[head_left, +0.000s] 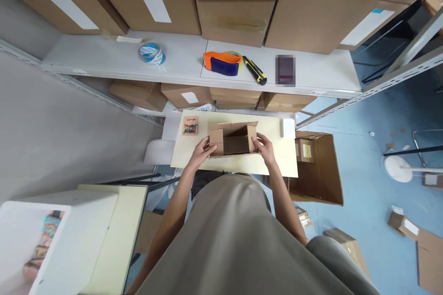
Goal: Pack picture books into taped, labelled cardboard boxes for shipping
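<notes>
A small open cardboard box [217,137] rests on the pale yellow table [194,153], its top facing up and its inside visible. My left hand [201,152] grips the box at its left end, fingers over the side flap. On the opposite end, my right hand [265,148] holds the box with the thumb on the right flap. A small pink packet with a colourful print [190,126] lies at the table's back left. At the back right corner stands a white box [287,128].
Above the table, a shelf [180,62] carries blue-and-white tape [152,54], an orange-and-blue band [222,63], a yellow-black cutter [255,70] and large cartons [237,18]. A big open carton [320,170] stands right of the table. Left is a white bin [86,221].
</notes>
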Tool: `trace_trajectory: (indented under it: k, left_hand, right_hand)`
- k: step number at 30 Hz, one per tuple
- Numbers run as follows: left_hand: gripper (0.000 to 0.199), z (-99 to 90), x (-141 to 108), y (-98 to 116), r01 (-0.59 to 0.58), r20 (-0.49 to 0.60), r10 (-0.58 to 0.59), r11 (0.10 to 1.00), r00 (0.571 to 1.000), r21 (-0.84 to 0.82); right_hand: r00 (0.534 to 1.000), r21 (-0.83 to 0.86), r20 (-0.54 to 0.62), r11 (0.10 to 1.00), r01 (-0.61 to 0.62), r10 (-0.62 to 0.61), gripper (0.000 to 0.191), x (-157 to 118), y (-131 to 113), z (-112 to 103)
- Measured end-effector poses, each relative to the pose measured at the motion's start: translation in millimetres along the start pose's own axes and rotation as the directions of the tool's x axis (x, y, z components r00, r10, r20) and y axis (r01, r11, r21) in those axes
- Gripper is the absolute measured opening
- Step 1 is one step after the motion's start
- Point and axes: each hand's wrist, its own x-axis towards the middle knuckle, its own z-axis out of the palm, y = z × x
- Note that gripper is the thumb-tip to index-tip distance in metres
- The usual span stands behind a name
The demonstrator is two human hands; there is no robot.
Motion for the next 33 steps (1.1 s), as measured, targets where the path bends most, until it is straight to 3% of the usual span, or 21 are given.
trace_trajectory:
  k: [4,9,12,15,17,18,24,33]
  left_hand:
    - [0.093,5.5,8,-10,-0.009,-0.082,0.01,1.0,0.997,0.012]
    - [0.093,-5.6,-11,0,-0.042,-0.037,0.042,0.999,0.998,0.001]
    - [0.124,-13.4,-29,14,-0.108,0.063,0.106,0.993,0.992,0.039]
    - [0.15,-13.4,-37,28,-0.169,0.117,0.154,0.976,0.981,0.138]
    - [0.14,-10.0,-37,34,-0.194,0.099,0.176,0.955,0.979,0.222]
    - [0.128,-8.1,-35,36,-0.204,0.085,0.188,0.943,0.978,0.264]
    - [0.042,-2.5,-21,29,-0.253,-0.001,0.272,0.897,0.962,0.362]
    - [0.019,3.8,-9,7,-0.224,-0.14,0.311,0.874,0.94,0.431]
  right_hand:
    - [0.998,-0.034,-0.03,0.998,0.058,-0.059,0.069,2,3,2]
    - [0.996,-0.038,-0.044,0.996,0.075,-0.077,0.072,-2,0,-11]
    - [0.992,0.013,0.038,0.992,0.122,-0.122,0.072,-10,-5,-24]
    - [0.973,-0.008,0.16,0.986,0.168,-0.164,0.101,-13,-10,-33]
    - [0.969,-0.068,0.184,0.981,0.18,-0.165,0.117,-10,-13,-35]
    - [0.968,-0.102,0.181,0.976,0.193,-0.172,0.116,-8,-14,-35]
    - [0.937,-0.321,0.16,0.881,0.347,-0.311,0.048,10,-10,-30]
    - [0.962,-0.352,0.067,0.896,0.271,-0.265,0.051,12,9,-14]
